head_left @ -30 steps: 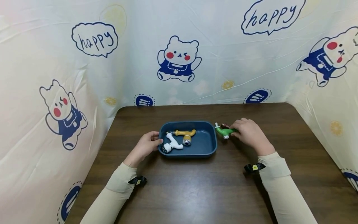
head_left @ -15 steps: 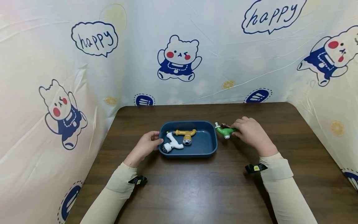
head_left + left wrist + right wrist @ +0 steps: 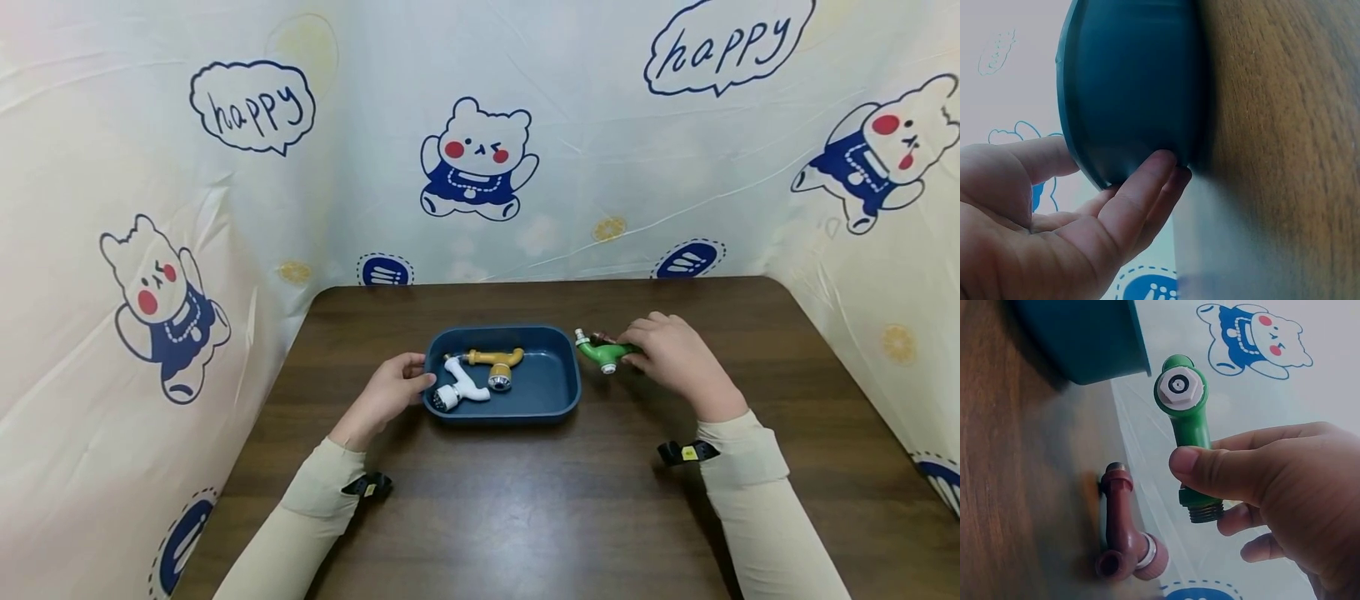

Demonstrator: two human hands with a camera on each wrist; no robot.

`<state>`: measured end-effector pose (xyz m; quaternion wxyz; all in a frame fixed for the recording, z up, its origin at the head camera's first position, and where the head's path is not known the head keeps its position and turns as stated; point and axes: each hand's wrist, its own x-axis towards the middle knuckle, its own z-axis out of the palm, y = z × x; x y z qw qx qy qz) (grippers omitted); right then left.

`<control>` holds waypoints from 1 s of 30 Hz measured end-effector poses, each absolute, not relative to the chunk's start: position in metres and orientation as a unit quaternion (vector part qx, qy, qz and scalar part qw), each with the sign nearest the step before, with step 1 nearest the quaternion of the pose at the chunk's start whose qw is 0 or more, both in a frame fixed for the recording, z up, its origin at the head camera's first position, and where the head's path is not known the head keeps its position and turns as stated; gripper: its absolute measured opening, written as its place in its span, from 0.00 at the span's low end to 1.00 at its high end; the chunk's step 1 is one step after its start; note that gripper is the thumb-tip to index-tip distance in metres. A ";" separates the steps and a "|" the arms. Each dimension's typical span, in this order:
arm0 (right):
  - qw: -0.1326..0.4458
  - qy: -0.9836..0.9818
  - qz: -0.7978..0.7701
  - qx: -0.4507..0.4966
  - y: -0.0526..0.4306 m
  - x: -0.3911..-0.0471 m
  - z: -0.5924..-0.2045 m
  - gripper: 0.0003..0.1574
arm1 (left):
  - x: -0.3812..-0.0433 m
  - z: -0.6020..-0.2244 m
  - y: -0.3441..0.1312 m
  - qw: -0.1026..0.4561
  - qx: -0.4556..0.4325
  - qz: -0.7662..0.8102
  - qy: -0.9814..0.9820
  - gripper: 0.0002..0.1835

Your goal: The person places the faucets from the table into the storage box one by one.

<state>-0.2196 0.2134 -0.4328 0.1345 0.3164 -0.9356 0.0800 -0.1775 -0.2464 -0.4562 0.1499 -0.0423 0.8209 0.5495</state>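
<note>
My left hand [image 3: 392,385] is at the left end of a blue plastic tray [image 3: 573,375], thumb at the rim and fingers against the outer wall. Inside the tray lie a white faucet [image 3: 467,383] and a yellow faucet [image 3: 495,358] with a chrome cap. Just right of the tray, my right hand [image 3: 667,354] pinches a green faucet [image 3: 603,353] between thumb and fingers. The right wrist view shows its white hexagonal cap towards the tray and its dark threaded end by the fingers. A brownish-red faucet [image 3: 1121,519] lies below it, largely covered in the head view.
A brown wooden table [image 3: 495,508] carries everything. Behind and at both sides hangs a pale printed cloth [image 3: 585,142] with bears and lettering. Black straps with cameras [image 3: 688,452] sit at both wrists.
Hands, tray and green faucet hold nearly the same place throughout. Only a slight shift of the whole head view shows.
</note>
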 end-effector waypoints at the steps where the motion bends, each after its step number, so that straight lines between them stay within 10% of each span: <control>1: 0.134 -0.935 0.082 0.317 0.213 -0.219 -0.432 0.15 | -0.177 -0.456 -0.246 0.150 -0.042 0.550 0.821 0.25; 30: 0.153 -0.910 0.106 0.371 0.194 -0.209 -0.421 0.18 | -0.175 -0.452 -0.245 0.151 -0.049 0.545 0.823 0.25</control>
